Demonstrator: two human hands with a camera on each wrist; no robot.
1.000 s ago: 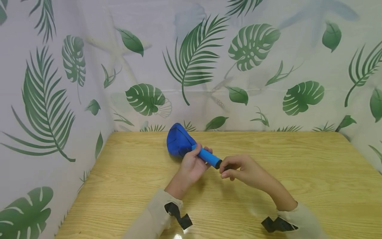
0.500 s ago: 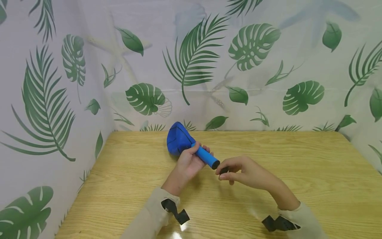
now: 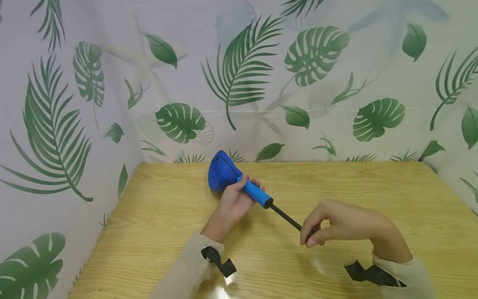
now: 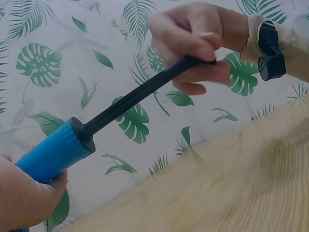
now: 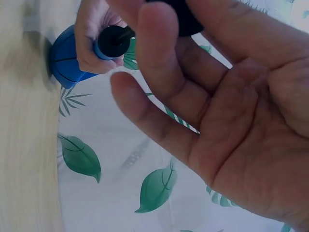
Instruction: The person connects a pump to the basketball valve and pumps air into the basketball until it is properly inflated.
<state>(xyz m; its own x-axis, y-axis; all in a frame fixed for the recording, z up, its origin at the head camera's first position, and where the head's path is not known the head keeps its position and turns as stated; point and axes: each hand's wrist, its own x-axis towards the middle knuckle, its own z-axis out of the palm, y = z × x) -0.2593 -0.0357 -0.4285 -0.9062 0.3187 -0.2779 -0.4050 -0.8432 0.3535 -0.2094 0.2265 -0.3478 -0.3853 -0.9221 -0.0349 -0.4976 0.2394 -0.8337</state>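
Observation:
A blue hand pump (image 3: 258,195) slants across the middle of the head view, its barrel gripped by my left hand (image 3: 233,204). Out of the barrel's black end cap comes a long black plunger rod (image 3: 285,216). My right hand (image 3: 341,222) pinches the rod's outer end between thumb and fingers; the right wrist view shows a dark handle (image 5: 186,17) there, partly hidden by the fingers. At the pump's far end lies a limp, dented blue ball (image 3: 222,172) with black lines. My left fingers hide where ball and pump meet.
Underneath is a light wood-grain table (image 3: 168,216). A white curtain (image 3: 261,141) printed with green leaves stands along the table's back edge and both sides. Black straps with small blocks (image 3: 220,261) sit on both sleeves.
My right hand has moved right and toward me, drawing the plunger rod well out of the barrel. My left hand, the pump barrel and the ball stay nearly in place.

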